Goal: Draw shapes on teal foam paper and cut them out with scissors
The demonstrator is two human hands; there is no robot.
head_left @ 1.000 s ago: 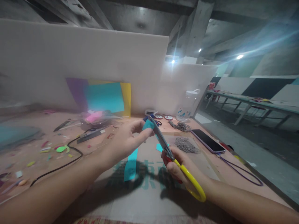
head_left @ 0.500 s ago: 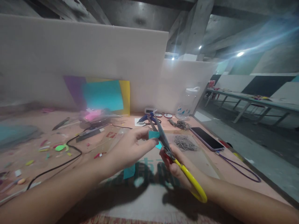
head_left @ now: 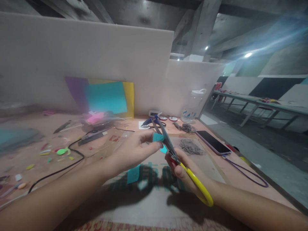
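Between the thumb and fingers of my left hand (head_left: 137, 149) is a small piece of teal paper (head_left: 157, 137). My right hand (head_left: 183, 166) is closed round yellow-handled scissors (head_left: 169, 146), whose blades point up and away from me, slightly apart. The paper's right edge meets the blades. Just below it a second teal bit (head_left: 163, 149) shows, partly hidden by my thumb; I cannot tell whether it is joined to the held piece. Another teal paper scrap (head_left: 133, 174) lies on the printed plastic sheet (head_left: 149, 205) under my hands.
A blue glue gun (head_left: 154, 120) stands behind the scissors. Grey cord (head_left: 192, 147), a phone (head_left: 213, 142) and a clear bottle (head_left: 192, 107) are on the right. A black cable (head_left: 55, 172) and coloured scraps lie left. Coloured sheets (head_left: 108, 98) lean against the white partition (head_left: 149, 70).
The held teal paper has tilted slightly, its upper edge now slanting. Both hands stay nearly in place, and the view has shifted a little.
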